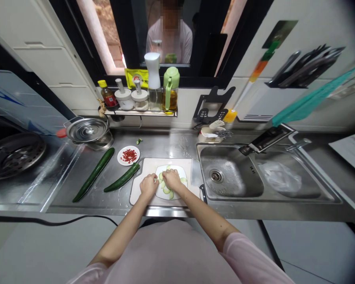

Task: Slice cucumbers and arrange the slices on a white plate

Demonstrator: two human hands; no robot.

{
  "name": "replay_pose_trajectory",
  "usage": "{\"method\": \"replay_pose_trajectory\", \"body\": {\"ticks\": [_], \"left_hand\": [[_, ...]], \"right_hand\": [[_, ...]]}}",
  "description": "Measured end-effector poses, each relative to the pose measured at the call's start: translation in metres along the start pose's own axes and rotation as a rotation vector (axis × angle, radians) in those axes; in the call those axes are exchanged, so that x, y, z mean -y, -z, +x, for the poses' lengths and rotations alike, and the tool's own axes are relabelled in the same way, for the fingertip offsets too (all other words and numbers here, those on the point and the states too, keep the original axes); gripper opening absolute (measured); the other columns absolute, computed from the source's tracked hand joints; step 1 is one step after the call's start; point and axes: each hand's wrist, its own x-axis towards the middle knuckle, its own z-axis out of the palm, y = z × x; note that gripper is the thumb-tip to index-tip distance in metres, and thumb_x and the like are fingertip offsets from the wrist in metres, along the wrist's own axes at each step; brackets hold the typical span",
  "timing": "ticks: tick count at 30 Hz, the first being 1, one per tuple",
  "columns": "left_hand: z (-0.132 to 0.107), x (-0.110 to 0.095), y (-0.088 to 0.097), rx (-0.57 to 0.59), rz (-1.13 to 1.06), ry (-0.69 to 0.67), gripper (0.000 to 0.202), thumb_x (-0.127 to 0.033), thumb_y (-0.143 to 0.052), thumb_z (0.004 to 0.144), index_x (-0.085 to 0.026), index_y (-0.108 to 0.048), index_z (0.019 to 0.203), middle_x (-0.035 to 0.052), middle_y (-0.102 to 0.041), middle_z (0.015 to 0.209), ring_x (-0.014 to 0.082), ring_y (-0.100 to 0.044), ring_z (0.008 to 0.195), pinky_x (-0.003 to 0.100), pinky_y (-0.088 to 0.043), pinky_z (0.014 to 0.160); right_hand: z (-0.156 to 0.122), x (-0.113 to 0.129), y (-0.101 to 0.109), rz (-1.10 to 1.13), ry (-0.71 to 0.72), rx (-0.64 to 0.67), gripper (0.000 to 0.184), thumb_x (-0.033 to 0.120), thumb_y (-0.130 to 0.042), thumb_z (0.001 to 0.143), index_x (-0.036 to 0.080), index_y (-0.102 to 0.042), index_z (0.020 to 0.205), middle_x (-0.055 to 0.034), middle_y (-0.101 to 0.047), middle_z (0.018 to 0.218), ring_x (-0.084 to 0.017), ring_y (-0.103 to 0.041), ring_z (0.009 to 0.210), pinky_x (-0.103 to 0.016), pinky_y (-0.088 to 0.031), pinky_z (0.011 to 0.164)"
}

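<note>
A white plate point(182, 173) rests on the light cutting board point(148, 165), and pale green cucumber slices point(166, 190) lie spread on it. My left hand point(149, 184) is at the plate's left edge, its fingers closed; what is between them is too small to make out. Over the upper middle of the plate, my right hand point(171, 179) has its fingers bunched on cucumber slices. A cleaver point(197, 171) lies along the board's right side, its black handle toward me. Left of the board are a cut cucumber point(122, 178) and a longer whole cucumber point(94, 175).
A small dish point(129, 156) of chopped red pieces sits behind the cut cucumber. Further left stand a lidded steel pot point(90, 132) and a stove burner point(17, 154). The double sink point(233, 173) is to the right. Bottles and jars fill a wall shelf point(142, 113).
</note>
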Motion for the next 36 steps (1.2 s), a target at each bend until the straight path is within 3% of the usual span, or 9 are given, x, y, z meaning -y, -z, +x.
{"method": "replay_pose_trajectory", "body": {"ticks": [8, 18, 26, 36], "left_hand": [[-0.003, 0.004, -0.001, -0.056, -0.015, -0.016, 0.023, -0.031, -0.050, 0.086, -0.024, -0.061, 0.105, 0.0055, -0.062, 0.103, 0.0199, -0.057, 0.094, 0.029, -0.040, 0.076], [-0.002, -0.005, -0.011, -0.037, 0.028, -0.160, 0.020, -0.038, -0.052, 0.088, -0.024, -0.065, 0.094, 0.0048, -0.059, 0.095, 0.0195, -0.055, 0.092, 0.028, -0.038, 0.076], [0.000, 0.000, -0.009, -0.037, 0.019, -0.152, 0.023, -0.037, -0.050, 0.089, -0.024, -0.065, 0.100, 0.0051, -0.061, 0.096, 0.0191, -0.056, 0.092, 0.028, -0.038, 0.078], [0.003, 0.005, -0.003, 0.011, -0.019, -0.197, 0.028, -0.029, -0.052, 0.087, -0.027, -0.066, 0.111, 0.0047, -0.060, 0.099, 0.0174, -0.057, 0.091, 0.027, -0.039, 0.081]], "right_hand": [[-0.012, -0.011, 0.005, 0.073, -0.095, -0.092, 0.024, 0.025, -0.042, 0.094, 0.020, -0.064, 0.100, -0.0084, -0.062, 0.103, -0.020, -0.050, 0.097, -0.030, -0.028, 0.081], [-0.029, -0.034, 0.019, 0.247, -0.259, -0.192, 0.023, 0.026, -0.043, 0.092, 0.020, -0.064, 0.100, -0.0060, -0.062, 0.100, -0.018, -0.050, 0.094, -0.027, -0.030, 0.079], [-0.039, -0.003, 0.001, 0.118, -0.082, -0.046, 0.024, 0.029, -0.045, 0.092, 0.020, -0.067, 0.095, -0.0083, -0.063, 0.098, -0.021, -0.050, 0.098, -0.032, -0.029, 0.084], [-0.029, 0.018, -0.013, 0.098, -0.179, -0.004, 0.025, 0.026, -0.044, 0.092, 0.018, -0.066, 0.097, -0.0110, -0.065, 0.100, -0.024, -0.052, 0.100, -0.035, -0.030, 0.084]]}}
